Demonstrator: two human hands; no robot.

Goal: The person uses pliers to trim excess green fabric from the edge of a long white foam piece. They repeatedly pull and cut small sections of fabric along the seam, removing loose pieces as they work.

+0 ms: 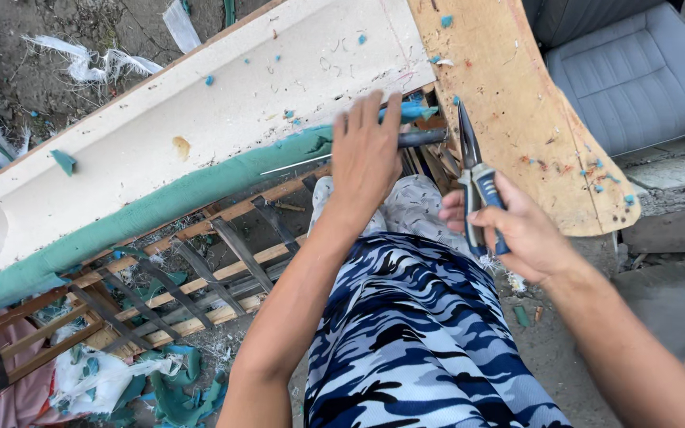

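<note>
— Where are the pliers?
— Clenched in the right hand, nose toward the wooden panel.
— And the left hand?
— Fingers spread flat on the frame's green-trimmed edge, grasping nothing.

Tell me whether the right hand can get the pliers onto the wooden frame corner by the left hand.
Probably yes. The right hand grips the pliers, whose tips point up near the frame corner. The left hand lies just beside that spot, and nothing else blocks the gap.
</note>
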